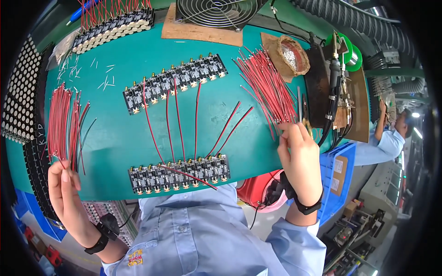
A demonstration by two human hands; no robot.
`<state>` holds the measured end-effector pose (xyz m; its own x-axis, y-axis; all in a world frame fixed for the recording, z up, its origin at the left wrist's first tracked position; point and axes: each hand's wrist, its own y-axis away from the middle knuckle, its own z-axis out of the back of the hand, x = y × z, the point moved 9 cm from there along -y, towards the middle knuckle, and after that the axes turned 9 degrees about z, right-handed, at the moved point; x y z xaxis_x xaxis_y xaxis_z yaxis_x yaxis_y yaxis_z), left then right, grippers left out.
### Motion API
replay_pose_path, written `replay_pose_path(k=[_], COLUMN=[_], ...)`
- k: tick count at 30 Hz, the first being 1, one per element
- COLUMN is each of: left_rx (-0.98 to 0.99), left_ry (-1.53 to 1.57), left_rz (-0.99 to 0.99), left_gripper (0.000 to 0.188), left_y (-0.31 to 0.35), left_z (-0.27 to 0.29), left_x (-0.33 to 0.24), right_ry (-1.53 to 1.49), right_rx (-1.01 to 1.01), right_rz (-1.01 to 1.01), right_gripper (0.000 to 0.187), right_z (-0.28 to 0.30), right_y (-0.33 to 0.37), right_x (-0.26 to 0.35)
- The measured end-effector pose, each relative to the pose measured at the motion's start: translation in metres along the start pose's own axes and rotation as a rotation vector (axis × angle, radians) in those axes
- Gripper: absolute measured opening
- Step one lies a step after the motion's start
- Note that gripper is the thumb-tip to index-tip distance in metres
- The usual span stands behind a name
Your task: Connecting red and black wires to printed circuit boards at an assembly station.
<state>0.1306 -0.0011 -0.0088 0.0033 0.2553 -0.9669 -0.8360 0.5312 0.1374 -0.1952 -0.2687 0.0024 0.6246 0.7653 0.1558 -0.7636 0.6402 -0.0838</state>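
Observation:
My left hand (65, 186) is closed in a pinch at the near end of a bundle of red wires (60, 122) on the left of the mat. My right hand (301, 158) pinches at the near end of another red wire bundle (267, 83) on the right. How many wires the fingers hold is too small to tell. Between the hands lies a strip of small black circuit boards (179, 176), with several red-and-black wires (225, 129) across it or reaching away from it. Farther off, a second board strip (175, 80) lies at a slant, touched by some wires.
A fan (216, 9) stands at the back. Soldering tools (335, 78) and a green solder spool (352, 57) are at the right, near a bowl of small pellets (294, 55). Scissors (307, 124) lie beside my right hand. Wired boards (115, 30) sit back left.

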Motion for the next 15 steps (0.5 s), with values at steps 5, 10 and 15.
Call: replay_pose_path(k=[5, 10, 15], left_rx=[0.176, 0.334, 0.571], left_ry=[0.157, 0.047, 0.099], left_rz=[0.05, -0.003, 0.145], left_gripper=[0.011, 0.007, 0.005], left_y=[0.002, 0.026, 0.043], left_z=[-0.017, -0.052, -0.095], left_x=[0.016, -0.008, -0.01], right_ry=[-0.288, -0.419, -0.467], right_rx=[-0.076, -0.123, -0.183], right_rz=[-0.158, -0.291, -0.31], right_gripper=[0.01, 0.006, 0.009], right_z=[0.007, 0.006, 0.012], right_y=[0.01, 0.014, 0.018], right_x=[-0.015, -0.025, -0.024])
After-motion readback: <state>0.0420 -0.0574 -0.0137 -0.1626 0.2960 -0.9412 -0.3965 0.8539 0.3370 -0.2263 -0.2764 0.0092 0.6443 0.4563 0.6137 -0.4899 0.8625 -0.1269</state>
